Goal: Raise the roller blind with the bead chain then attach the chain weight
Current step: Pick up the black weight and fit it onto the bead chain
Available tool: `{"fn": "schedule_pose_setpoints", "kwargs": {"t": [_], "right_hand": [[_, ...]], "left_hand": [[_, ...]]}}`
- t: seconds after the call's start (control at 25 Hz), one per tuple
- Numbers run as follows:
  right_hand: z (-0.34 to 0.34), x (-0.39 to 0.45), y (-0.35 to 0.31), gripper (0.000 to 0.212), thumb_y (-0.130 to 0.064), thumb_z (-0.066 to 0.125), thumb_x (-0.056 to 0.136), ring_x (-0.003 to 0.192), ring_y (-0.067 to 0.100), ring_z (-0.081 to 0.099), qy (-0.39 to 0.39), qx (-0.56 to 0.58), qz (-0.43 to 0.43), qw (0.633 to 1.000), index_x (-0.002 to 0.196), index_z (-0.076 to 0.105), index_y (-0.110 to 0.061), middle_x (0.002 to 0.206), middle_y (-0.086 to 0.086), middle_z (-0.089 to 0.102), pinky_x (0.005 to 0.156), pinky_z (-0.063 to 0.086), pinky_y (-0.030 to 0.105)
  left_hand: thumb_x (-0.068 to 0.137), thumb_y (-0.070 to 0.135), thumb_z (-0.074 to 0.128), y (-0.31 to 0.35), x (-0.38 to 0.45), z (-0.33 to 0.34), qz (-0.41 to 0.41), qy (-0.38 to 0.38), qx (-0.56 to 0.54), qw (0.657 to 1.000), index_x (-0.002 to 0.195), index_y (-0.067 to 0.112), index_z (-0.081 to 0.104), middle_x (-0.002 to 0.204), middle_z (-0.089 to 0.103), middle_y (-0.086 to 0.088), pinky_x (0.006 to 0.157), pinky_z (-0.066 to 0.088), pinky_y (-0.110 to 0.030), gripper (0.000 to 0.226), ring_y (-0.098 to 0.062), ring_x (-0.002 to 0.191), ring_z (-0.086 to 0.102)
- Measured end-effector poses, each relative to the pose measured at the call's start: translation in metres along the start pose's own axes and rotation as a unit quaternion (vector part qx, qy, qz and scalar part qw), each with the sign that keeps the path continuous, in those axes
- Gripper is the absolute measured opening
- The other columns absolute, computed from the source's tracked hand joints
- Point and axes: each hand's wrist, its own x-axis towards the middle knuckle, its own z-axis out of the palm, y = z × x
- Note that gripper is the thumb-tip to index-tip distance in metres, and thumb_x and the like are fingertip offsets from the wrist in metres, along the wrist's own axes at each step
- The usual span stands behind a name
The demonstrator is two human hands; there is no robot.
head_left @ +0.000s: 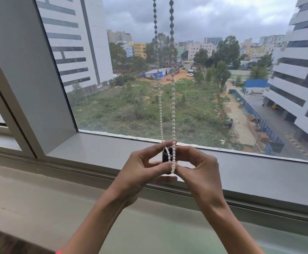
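Two bare forearms reach up from the bottom edge and meet mid-frame, just in front of the window sill [98, 153]. Left hand [146, 167] and right hand [197, 171] face each other, thumbs and index fingers [160, 144] pinched inward w/ a small dark chain weight [166, 156] clamped between them. The weight sits upright, mostly hidden by fingertips; only its dark middle shows.

The white bead chain [173, 110] hangs in two strands from the top edge; both strands drop to the fingertips. The right strand runs down across the weight's front, ending in a short loop just below the thumbs, touching both. Whether the chain is seated in the weight, can't tell.

Beyond: grey window frame [30, 88], glass, then an overgrown lot, trees and tall bldgs under cloud.
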Motion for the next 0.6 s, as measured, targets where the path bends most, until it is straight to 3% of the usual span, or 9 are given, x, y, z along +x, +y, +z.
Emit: {"fn": "schedule_pose_setpoints", "kwargs": {"t": [0.16,0.32,0.48,0.6], "right_hand": [[-0.001,-0.004,-0.004,0.031,0.003,0.076,0.066,0.082,0.01,0.072,0.014,0.003,-0.022,1.0,0.089,0.076,-0.018,0.083,-0.002,0.077,0.064,0.053,0.015],[0.0,-0.008,-0.007,0.033,0.006,0.076,0.064,0.082,0.012,0.072,0.016,0.018,-0.025,0.999,0.087,0.075,-0.018,0.082,-0.002,0.077,0.063,0.057,0.024],[0.001,-0.011,-0.006,0.028,0.004,0.078,0.062,0.082,0.014,0.072,0.033,0.029,-0.022,0.999,0.082,0.07,-0.015,0.082,0.001,0.077,0.06,0.057,0.027],[0.003,-0.011,-0.005,0.027,0.005,0.077,0.065,0.086,0.017,0.072,0.033,0.034,-0.007,0.999,0.085,0.071,-0.014,0.084,0.003,0.076,0.068,0.06,0.036]], "left_hand": [[0.076,0.003,0.07,0.002,-0.003,0.004,0.003,-0.022,-0.045,0.999,0.119,0.015,0.064,0.113,0.07,-0.017,0.085,0.054,-0.047,0.045,-0.036,0.107,0.065],[0.076,0.001,0.07,0.004,-0.004,0.002,0.002,-0.044,-0.054,0.998,0.12,0.017,0.063,0.114,0.069,-0.015,0.085,0.055,-0.042,0.048,-0.043,0.109,0.062],[0.074,0.005,0.074,0.01,-0.004,-0.002,-0.007,-0.07,-0.037,0.997,0.12,0.02,0.064,0.119,0.069,-0.008,0.088,0.054,-0.044,0.05,-0.03,0.106,0.066],[0.073,0.001,0.072,0.006,-0.004,0.002,0.008,-0.033,-0.053,0.998,0.119,0.017,0.065,0.116,0.07,-0.006,0.082,0.055,-0.036,0.049,-0.024,0.099,0.068]]}}
